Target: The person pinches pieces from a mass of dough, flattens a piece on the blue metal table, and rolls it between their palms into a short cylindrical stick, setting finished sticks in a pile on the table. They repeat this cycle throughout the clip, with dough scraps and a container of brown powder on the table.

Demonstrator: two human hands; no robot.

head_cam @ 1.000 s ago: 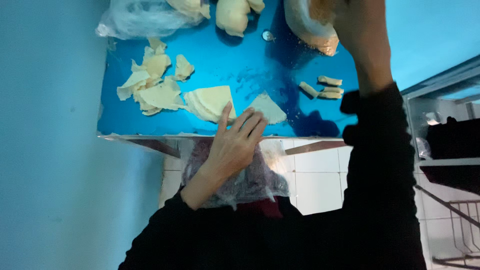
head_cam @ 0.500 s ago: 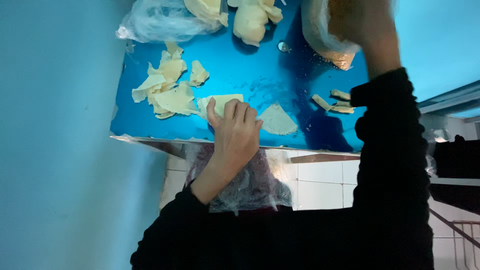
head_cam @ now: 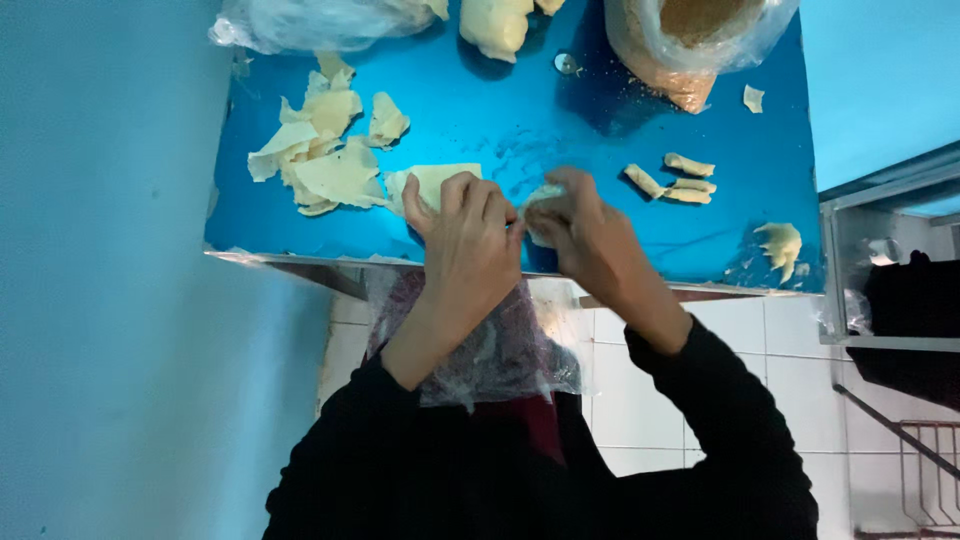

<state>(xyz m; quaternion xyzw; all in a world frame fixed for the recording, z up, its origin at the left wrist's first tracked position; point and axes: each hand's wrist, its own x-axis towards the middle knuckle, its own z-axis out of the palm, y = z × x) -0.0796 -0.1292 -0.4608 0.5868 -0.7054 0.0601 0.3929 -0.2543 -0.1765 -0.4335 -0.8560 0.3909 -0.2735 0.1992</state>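
A small pale wrapper [head_cam: 540,200] sits at the near edge of the blue worktop [head_cam: 520,130], pinched between both hands. The right hand [head_cam: 590,235] has its grip clenched on the wrapper from the right; the left hand [head_cam: 465,240] curls its fingers [head_cam: 480,200] against it from the left, grip closed on the same piece. Just left of the hands lies a flat square sheet [head_cam: 440,180], then a heap of torn sheets [head_cam: 320,160]. To the right, three rolled pieces [head_cam: 675,180] lie together, with a crumpled scrap [head_cam: 782,242] near the corner. At the far edge stand a bag of brown filling [head_cam: 690,50], a dough lump [head_cam: 495,25] and a clear bag [head_cam: 310,22].
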